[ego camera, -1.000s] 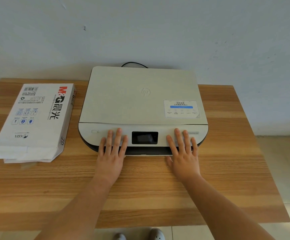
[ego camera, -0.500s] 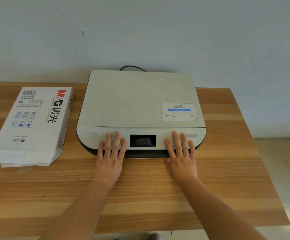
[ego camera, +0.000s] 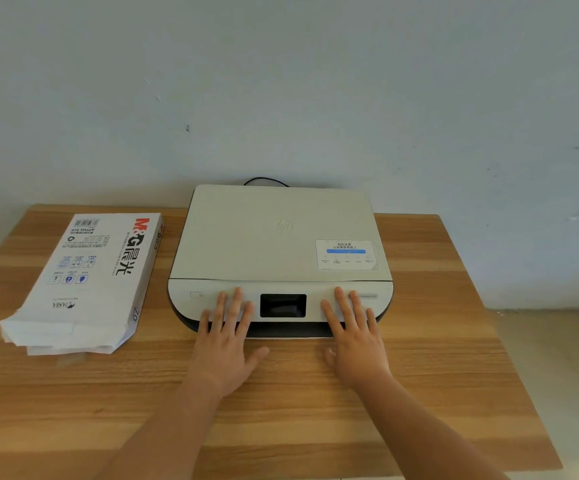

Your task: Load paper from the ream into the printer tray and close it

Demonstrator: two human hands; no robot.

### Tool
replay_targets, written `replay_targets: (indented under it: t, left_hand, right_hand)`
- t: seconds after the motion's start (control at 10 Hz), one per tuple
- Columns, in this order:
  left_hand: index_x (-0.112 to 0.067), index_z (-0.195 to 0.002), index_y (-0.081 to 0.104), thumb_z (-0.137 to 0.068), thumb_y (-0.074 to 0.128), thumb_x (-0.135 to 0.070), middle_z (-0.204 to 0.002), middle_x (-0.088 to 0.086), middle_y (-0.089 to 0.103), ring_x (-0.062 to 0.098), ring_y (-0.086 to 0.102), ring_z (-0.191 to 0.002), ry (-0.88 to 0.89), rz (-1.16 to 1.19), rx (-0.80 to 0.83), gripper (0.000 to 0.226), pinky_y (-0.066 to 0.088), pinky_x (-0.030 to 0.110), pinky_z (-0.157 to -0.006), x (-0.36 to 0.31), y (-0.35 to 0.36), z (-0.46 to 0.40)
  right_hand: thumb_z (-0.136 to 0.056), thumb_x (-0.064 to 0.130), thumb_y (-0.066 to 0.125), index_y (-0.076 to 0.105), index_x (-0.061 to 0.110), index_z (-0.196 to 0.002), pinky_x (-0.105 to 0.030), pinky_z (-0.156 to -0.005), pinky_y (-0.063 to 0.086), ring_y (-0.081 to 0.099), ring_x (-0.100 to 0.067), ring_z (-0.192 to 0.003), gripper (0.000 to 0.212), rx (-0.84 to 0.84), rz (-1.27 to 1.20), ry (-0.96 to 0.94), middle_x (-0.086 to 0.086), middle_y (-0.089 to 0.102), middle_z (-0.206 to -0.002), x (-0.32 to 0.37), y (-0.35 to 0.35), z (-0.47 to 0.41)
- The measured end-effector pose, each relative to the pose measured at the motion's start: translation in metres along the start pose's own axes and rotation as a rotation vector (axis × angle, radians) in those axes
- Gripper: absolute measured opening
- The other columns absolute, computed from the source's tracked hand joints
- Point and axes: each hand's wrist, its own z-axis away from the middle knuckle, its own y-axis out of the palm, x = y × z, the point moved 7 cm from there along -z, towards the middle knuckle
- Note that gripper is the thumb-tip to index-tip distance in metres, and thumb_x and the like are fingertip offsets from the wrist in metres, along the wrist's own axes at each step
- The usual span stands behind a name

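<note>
the ream [ego camera: 83, 282] lies flat by the left edge of the tabletop [ego camera: 281, 410], well apart from both hands. its near end is torn open and the wrapper flaps sag toward the front edge; whether sheets have been taken from it cannot be told.

the printer [ego camera: 277, 244] sits at the middle of the back edge, lid down, with a cable [ego camera: 267, 181] looping out behind it. the dark screen [ego camera: 282, 305] is centred on the front panel. below the panel a dark slot runs along the front; the tray itself is not visibly pulled out, and no paper shows in it.

the left hand [ego camera: 227, 344] lies palm down just left of the screen, fingers straight and slightly spread, tips on the front panel, thumb out over the tabletop. it holds nothing.

the right hand [ego camera: 353, 337] mirrors it just right of the screen, fingers flat and extended on the panel, thumb tucked low toward the front lip. it also holds nothing.

judged step: either steadying the printer before opening the tray, or pressing the tray home; the frame alone does not settle which. with no loose paper in sight, the opening step seems more likely.

next move, if so: curl the fingertips under the front lip, draw the tray straight toward the front edge, then reach left to the ream's open end for a stack.
</note>
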Motion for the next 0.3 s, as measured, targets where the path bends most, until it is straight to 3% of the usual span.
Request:
replay_targets:
  t: [0.1, 0.2, 0.3]
  left_hand:
    - [-0.031, -0.140, -0.026, -0.065, -0.013, -0.079, -0.148, 0.001, -0.042, 0.024, -0.034, -0.138, 0.022, 0.030, 0.065, 0.090, -0.006, 0.051, -0.118, -0.003, -0.016, 0.005]
    - [-0.032, -0.148, -0.013, -0.055, -0.013, -0.083, -0.156, -0.002, -0.028, 0.020, -0.023, -0.143, 0.015, 0.095, 0.131, 0.106, -0.003, 0.045, -0.119, -0.002, -0.038, 0.008]
    - [-0.030, -0.151, 0.010, -0.055, -0.009, -0.088, -0.161, 0.000, 0.000, 0.020, -0.005, -0.147, -0.001, 0.154, 0.164, 0.113, 0.006, 0.043, -0.120, -0.006, -0.071, 0.014]
  right_hand:
    - [-0.092, 0.045, 0.047, -0.003, 0.030, -0.152, -0.050, -0.120, 0.004, -0.022, -0.026, -0.145, 0.079, 0.096, -0.022, -0.014, 0.000, -0.033, -0.153, 0.002, -0.016, 0.004]
    - [-0.094, 0.048, 0.042, 0.004, 0.030, -0.152, -0.043, -0.121, 0.003, -0.013, -0.020, -0.148, 0.072, 0.154, -0.131, 0.016, 0.002, -0.013, -0.161, 0.003, -0.040, 0.010]
    - [-0.093, 0.049, 0.046, 0.030, 0.028, -0.148, -0.036, -0.117, 0.024, 0.020, -0.017, -0.145, 0.061, 0.182, -0.338, 0.060, 0.004, 0.023, -0.159, 0.002, -0.069, 0.020]
